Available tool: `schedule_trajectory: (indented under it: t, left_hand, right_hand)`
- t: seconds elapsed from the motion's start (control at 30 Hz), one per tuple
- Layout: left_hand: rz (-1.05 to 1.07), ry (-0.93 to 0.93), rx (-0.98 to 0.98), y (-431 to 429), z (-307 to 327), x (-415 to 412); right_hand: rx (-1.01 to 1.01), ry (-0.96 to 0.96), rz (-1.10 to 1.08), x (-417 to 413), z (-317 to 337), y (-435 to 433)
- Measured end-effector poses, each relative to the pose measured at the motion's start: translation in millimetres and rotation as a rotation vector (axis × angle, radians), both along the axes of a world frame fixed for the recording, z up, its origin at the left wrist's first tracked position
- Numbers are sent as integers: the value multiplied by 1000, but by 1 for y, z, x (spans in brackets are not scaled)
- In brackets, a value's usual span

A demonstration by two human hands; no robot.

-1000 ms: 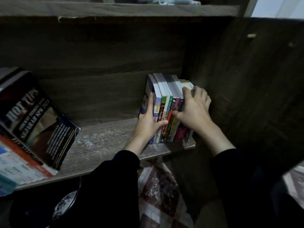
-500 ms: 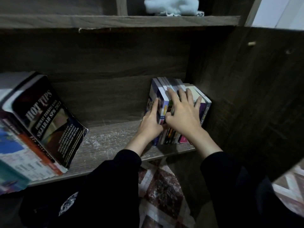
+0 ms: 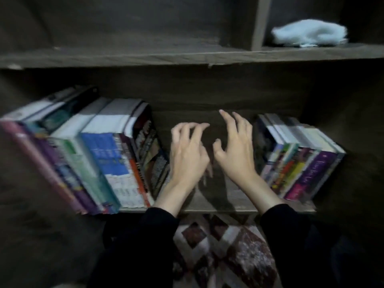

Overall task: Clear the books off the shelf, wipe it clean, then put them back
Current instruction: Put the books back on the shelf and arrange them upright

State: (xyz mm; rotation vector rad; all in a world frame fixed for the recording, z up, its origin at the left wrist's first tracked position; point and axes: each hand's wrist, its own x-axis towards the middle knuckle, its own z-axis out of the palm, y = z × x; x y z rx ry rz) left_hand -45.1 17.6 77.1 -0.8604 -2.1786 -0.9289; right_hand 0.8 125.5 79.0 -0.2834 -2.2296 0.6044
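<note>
Fingers (image 3: 195, 130) curl loosely, empty, above the grainy wooden shelf (image 3: 216, 205) between paperbacks (image 3: 112, 154).

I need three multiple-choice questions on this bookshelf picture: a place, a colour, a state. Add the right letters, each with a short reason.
1. Where is the white cloth? A on the upper shelf; B on the floor; C on the books.
2. Which colour is the spine of the rightmost book? A orange; B purple; C brown.
3. What do the left hand and right hand hold? A a book; B the cloth; C nothing.
1 A, it lies above, right of the divider. 2 B, the spine looks purple. 3 C, both hover empty between the left books and right books.
</note>
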Motion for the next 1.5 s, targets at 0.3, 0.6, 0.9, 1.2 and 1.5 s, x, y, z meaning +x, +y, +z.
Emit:
schedule_trajectory:
  t: [0.3,0.6,0.9,1.2,1.5]
  left_hand:
    - [548,-34,-171,-183,28,-47]
    - [450,-19,-275,-172,25,-44]
    - [-39,-555,-73,-150,-12,-32]
    - [-171,-656,39,-120,-49,-45]
    - [-338,-686,180,-29,-66,-21]
  right_hand:
    - [83,-238,438,-71,26,-152]
    - [21,-329,376,-67,24,-154]
    - [-191,-321,281,-46,28,-131]
    - [-172,-323,110,-37,27,-110]
    - [-28,-330,-22,4,36,-28]
